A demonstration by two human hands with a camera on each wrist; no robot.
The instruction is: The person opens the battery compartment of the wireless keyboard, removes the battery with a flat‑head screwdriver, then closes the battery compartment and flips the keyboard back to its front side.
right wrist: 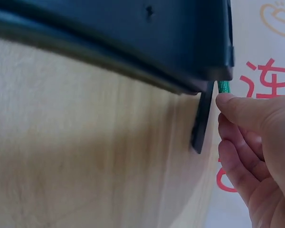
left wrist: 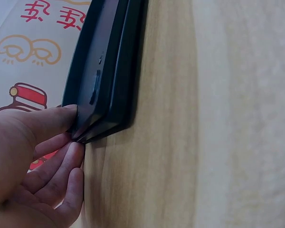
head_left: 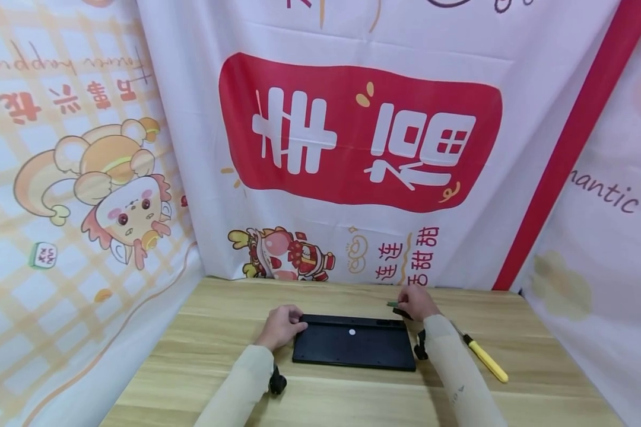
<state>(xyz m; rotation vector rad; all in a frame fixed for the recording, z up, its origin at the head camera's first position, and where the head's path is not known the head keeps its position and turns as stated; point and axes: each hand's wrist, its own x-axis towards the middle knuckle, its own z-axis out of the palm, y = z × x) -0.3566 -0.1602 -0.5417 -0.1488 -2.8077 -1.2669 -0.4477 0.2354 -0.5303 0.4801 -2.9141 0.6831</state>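
A flat black keyboard [head_left: 352, 347] lies underside up on the wooden table, a round white sticker near its middle. At its far left corner, my left hand [head_left: 282, 325] grips the edge, thumb on top and fingers at the side, as the left wrist view also shows around the keyboard [left wrist: 96, 61]. Beyond the far right corner, my right hand [head_left: 418, 301] pinches a thin green cylinder [right wrist: 223, 87], which looks like a battery. A small black strip [right wrist: 202, 118], like a battery cover, lies close to the right fingers. The cylinder's lower part is hidden by the fingers.
To the right lies a screwdriver [head_left: 486, 359] with a yellow handle, its shaft partly behind the right forearm. Printed cloth [head_left: 363, 249] hangs along the table's far edge and both sides. The wooden table [head_left: 347, 397] extends in front of the keyboard.
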